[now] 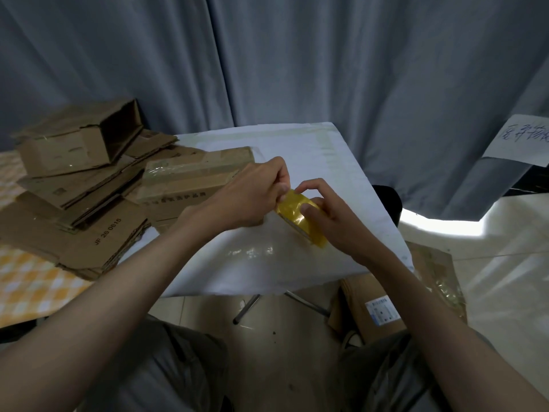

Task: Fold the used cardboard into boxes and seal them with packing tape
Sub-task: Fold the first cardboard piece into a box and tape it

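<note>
A yellow roll of packing tape (297,217) is held above the white table (312,150). My right hand (329,215) grips the roll from the right side, thumb on its face. My left hand (252,197) pinches at the roll's upper edge with its fingertips, where the tape end seems to be. A sealed cardboard box (190,179) lies on the table's left part. Flattened cardboard (74,233) is stacked to the left, with a half-open box (80,138) on top.
A grey curtain (297,60) hangs behind the table. On the floor at the right lies a cardboard box with a white label (383,310). A checked yellow cloth (29,281) covers the surface at the far left. My knees fill the bottom of the view.
</note>
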Demonstrator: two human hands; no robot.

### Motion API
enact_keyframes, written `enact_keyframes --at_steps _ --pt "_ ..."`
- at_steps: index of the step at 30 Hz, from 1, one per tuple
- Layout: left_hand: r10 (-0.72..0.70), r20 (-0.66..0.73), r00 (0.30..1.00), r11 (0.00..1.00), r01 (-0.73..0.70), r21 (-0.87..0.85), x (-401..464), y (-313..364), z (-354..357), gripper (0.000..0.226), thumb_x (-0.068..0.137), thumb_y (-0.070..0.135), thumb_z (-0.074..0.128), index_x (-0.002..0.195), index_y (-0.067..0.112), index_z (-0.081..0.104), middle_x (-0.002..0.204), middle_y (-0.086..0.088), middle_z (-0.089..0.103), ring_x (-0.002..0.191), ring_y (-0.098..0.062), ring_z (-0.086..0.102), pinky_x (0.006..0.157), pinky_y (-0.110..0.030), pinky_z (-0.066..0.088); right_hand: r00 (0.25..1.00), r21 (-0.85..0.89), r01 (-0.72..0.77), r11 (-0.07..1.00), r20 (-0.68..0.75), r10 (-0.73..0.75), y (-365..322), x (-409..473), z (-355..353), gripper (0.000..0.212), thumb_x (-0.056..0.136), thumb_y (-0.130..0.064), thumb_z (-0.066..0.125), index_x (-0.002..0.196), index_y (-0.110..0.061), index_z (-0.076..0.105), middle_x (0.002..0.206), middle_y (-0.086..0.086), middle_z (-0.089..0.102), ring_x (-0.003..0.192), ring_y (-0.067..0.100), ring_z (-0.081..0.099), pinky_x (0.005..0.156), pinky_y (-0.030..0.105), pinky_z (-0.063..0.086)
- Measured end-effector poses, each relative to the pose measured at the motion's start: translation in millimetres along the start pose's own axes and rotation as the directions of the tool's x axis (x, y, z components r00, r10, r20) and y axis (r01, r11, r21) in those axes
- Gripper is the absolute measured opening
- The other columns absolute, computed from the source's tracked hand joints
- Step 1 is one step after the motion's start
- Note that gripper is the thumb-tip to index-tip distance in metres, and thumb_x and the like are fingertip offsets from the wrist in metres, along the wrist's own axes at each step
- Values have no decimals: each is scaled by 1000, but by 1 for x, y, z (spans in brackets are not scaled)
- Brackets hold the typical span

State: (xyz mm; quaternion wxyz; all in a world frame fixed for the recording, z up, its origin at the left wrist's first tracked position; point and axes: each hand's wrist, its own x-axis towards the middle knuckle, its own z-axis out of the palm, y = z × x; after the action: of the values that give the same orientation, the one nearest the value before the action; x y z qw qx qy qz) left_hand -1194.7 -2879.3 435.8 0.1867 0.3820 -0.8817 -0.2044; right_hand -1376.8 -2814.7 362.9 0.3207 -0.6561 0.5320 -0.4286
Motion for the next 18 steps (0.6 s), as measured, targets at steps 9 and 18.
enact_keyframes --at_steps 9,18 --pt "23 29 999 994 -20 -108 0 -8 -8 24 87 14 72 96 28 56 79 18 66 71 -1 60 65 -26 52 998 36 -21 999 57 19 -6 -12 -5 16 105 -23 47 107 -39 49 76 10 50 66 18 48 62 29 44" --pt "-79 -16 997 961 72 -267 -10 -34 -30 16 86 16 76 98 19 66 79 -3 71 74 -18 68 76 -41 56 994 87 -41 995 103 32 -10 -30 -8 11 103 -28 46 112 -34 50 102 28 50 93 45 51 71 37 47"
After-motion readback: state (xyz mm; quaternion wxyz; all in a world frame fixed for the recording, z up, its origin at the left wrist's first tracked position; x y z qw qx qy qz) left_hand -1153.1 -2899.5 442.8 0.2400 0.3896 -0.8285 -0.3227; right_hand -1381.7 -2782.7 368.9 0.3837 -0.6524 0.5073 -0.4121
